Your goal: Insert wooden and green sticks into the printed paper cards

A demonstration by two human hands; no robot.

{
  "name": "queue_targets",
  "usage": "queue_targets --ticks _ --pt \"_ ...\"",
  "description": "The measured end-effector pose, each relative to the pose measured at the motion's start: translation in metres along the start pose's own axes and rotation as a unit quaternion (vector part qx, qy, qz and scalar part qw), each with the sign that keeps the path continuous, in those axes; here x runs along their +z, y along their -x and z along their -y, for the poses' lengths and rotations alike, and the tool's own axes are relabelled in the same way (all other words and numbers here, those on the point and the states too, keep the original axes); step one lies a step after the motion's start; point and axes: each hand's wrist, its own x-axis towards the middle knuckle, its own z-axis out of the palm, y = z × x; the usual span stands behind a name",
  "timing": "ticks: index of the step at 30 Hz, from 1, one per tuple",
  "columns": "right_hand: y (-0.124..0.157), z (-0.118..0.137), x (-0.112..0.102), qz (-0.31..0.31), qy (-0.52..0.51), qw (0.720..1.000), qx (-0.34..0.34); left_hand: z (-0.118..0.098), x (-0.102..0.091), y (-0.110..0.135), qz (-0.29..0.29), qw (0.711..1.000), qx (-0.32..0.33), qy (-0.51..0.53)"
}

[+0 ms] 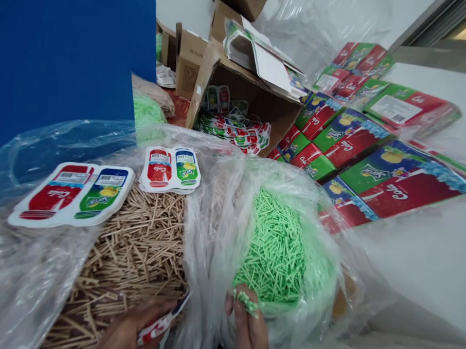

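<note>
My right hand (247, 327) is at the bottom centre, its fingers pinched shut on a small bunch of green sticks at the rim of a clear bag of green sticks (278, 248). My left hand (128, 332) is at the bottom left, closed on a red and white printed card (160, 325). It rests over an open bag of plain wooden sticks (137, 252). Two stacks of cola and lemon-lime printed cards, a big stack (73, 193) and a smaller stack (171, 169), lie on top of the wooden sticks.
A tipped cardboard box (236, 100) behind the bags spills more printed cards. Several flat red and green cartons (376, 165) cover the white table on the right. A blue panel (64, 49) stands at the left. More cardboard boxes (189, 59) stand at the back.
</note>
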Motion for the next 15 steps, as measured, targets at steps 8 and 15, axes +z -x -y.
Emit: queue_targets --ticks 8,15 --pt "-0.003 0.0 0.01 -0.014 -0.019 1.0 0.009 -0.002 -0.017 -0.002 -0.036 0.999 0.003 -0.007" --pt "-0.001 0.003 0.017 -0.062 -0.133 0.987 0.067 0.0 0.002 -0.005 -0.102 0.994 0.0 0.038"
